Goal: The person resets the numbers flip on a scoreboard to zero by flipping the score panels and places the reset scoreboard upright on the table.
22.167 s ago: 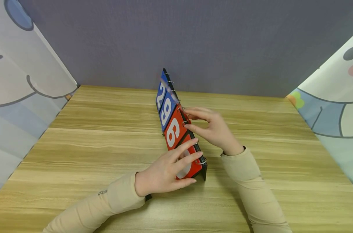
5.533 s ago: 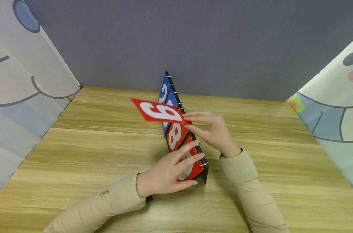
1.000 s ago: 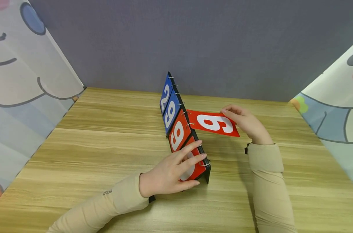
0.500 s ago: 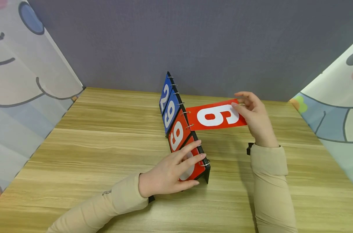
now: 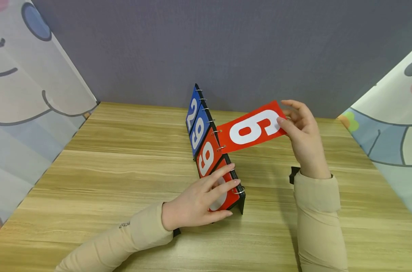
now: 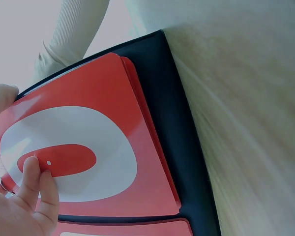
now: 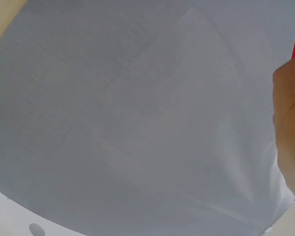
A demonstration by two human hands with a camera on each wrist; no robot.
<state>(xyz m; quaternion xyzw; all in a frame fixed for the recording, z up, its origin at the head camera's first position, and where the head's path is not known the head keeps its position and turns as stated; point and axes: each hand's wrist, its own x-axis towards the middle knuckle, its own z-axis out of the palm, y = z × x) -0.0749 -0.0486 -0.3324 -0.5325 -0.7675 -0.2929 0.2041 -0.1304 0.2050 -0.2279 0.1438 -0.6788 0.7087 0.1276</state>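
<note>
A person's right hand (image 5: 302,130) pinches the free edge of a red card printed with a white 6 (image 5: 251,127), fingers clasped on it; compared with a second ago, the card has swung up from nearly flat to a raised tilt, hinged on the rings of a tabletop flip scoreboard (image 5: 209,151) standing mid-desk (image 5: 107,170); this suggests the card is being turned back over toward the front face. The left hand (image 5: 195,204) rests as before on the nearest red card (image 6: 88,157), fingers extended and pressing, steadying the stand; blue cards show 2 and 9 at the far end.
</note>
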